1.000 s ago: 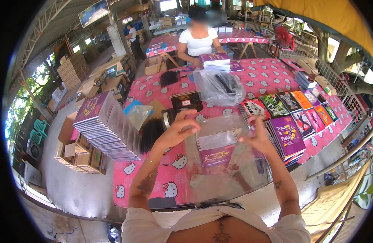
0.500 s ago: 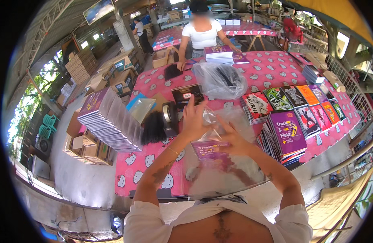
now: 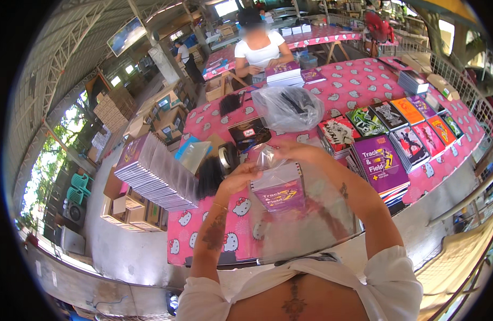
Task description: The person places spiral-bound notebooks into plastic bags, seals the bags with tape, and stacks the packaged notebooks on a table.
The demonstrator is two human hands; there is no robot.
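Observation:
A purple-covered notebook stack [image 3: 278, 195] lies in front of me inside a clear plastic bag [image 3: 266, 160], its bound edge facing away. My left hand [image 3: 242, 177] is closed on the bag's plastic at the stack's far left corner. Across the far end reaches my right hand [image 3: 289, 151], its fingers bent around the gathered plastic; the fingertips are partly hidden. Beneath the stack is a clear, shiny sheet [image 3: 289, 235]. Just beyond my left hand stand a tape roll [image 3: 228, 156] and a bunch of black bristle-like strands [image 3: 210, 176].
Wrapped notebooks [image 3: 158, 174] form a tall leaning row at left. Purple notebooks [image 3: 381, 166] and several colourful ones [image 3: 409, 147] are piled at right. A grey plastic bag [image 3: 289, 108] lies beyond my hands on the pink table [image 3: 235, 206]. Across it, a co-worker [image 3: 260, 51] handles more notebooks.
My spread fingers have closed on the plastic. The left hand moved to the stack's left side, the right to its far end. The co-worker's hands came together.

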